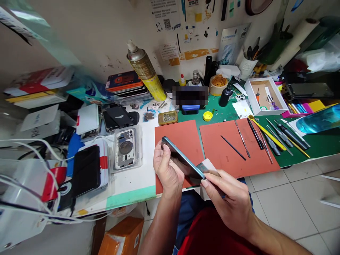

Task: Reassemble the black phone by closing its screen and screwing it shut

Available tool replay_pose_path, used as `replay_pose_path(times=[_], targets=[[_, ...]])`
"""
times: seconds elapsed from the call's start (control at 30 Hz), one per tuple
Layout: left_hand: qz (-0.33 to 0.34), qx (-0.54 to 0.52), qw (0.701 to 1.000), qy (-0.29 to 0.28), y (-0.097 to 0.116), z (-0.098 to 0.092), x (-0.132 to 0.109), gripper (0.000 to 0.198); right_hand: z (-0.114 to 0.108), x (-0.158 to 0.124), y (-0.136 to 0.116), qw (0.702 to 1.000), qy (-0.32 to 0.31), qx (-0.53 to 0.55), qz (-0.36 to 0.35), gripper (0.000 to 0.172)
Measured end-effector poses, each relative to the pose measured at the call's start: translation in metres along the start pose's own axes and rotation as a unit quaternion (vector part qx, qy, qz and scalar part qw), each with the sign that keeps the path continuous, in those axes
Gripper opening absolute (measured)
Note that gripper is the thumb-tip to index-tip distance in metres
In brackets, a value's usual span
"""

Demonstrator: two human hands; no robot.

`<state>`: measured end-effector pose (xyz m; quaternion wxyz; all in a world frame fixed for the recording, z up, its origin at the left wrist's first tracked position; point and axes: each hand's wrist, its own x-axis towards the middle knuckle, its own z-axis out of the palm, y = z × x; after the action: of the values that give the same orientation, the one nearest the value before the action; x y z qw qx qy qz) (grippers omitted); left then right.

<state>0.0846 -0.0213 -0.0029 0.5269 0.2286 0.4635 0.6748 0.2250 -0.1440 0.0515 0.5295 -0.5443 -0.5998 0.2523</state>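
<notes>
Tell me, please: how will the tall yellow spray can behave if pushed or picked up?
The spray can is tall and narrow, so a push near the top could probably tip it. Its round body would likely roll once on its side. Its metal wall seems stiff.

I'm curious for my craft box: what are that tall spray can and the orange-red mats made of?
The spray can looks like metal: its smooth sides shine, with a gold and yellow printed finish. The orange-red mats seem to be rubber or silicone, judging by their flat, dull, matte surface, though looks alone can't settle it.
</notes>
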Motion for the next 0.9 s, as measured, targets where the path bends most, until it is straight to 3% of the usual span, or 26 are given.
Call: replay_pose_path(times=[0.47, 0.6, 0.67, 0.77, 0.9], targets=[[-0.013, -0.015, 1.000, 0.009, 0.000, 0.008, -0.002, 0.032, 0.000, 0.004, -0.006, 1.000, 0.025, 0.010, 0.013, 0.025], [-0.020, -0.034, 0.999, 0.014, 0.006, 0.010, -0.006, 0.033, -0.001, 0.002, 0.004, 0.993, 0.053, 0.051, 0.092, 0.016], [-0.026, -0.052, 0.998, 0.017, 0.014, 0.013, -0.010, 0.034, -0.002, 0.001, 0.012, 0.974, 0.060, 0.116, 0.185, 0.010], [-0.059, -0.083, 0.995, -0.005, 0.029, 0.022, -0.019, 0.039, -0.004, 0.001, 0.021, 0.923, 0.072, 0.224, 0.305, 0.021], [-0.164, -0.172, 0.967, -0.095, 0.043, 0.031, -0.029, 0.045, -0.003, 0.007, 0.021, 0.876, 0.072, 0.314, 0.359, 0.031]])
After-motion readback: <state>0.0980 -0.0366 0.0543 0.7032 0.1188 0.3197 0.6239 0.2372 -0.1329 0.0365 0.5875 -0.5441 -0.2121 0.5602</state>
